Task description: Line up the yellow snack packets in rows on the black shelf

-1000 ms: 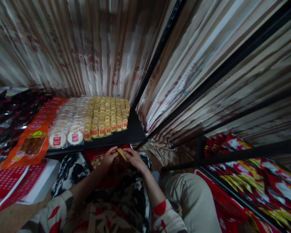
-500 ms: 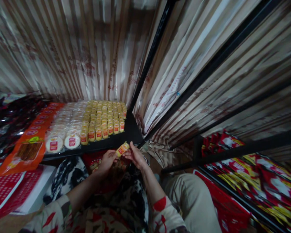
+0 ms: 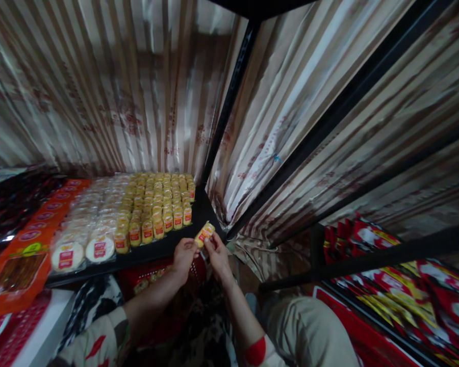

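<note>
Simply yellow packet (image 3: 204,234) between both hands (image 3: 186,259).

The wearer's garments are partly visible. The left sleeve (image 3: 99,339) is of cream cloth, printed with red leaf-like shapes and a dark, muted patch near its edge. The right sleeve (image 3: 266,356), of similar pale cloth, bears a large red patch at its edge. Both forearms are bare beyond the sleeves. The trousers (image 3: 95,300) display irregular black and white blotches, dim toward the lap.
</note>
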`<control>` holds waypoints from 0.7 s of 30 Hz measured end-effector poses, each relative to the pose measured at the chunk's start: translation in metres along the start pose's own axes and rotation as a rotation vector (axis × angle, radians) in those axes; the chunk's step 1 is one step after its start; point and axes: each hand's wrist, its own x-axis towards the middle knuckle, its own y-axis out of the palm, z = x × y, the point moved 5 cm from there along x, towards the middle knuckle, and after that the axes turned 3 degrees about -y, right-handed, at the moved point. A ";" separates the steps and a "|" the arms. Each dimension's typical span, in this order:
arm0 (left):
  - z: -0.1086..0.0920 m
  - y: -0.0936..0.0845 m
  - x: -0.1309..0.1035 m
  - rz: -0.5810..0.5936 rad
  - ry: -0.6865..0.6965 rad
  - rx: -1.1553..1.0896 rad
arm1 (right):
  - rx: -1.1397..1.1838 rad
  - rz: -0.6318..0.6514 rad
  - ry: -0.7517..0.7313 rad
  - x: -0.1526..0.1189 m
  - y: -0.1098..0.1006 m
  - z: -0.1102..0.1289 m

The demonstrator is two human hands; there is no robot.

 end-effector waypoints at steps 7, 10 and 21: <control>-0.019 0.032 0.023 -0.050 0.075 0.177 | -0.120 -0.064 -0.130 0.072 -0.011 0.000; -0.024 0.048 0.033 0.001 0.085 0.138 | -0.179 -0.072 -0.180 0.102 -0.008 -0.001; -0.023 0.079 0.077 0.062 -0.026 -0.093 | -0.385 -0.009 -0.175 0.174 0.020 -0.022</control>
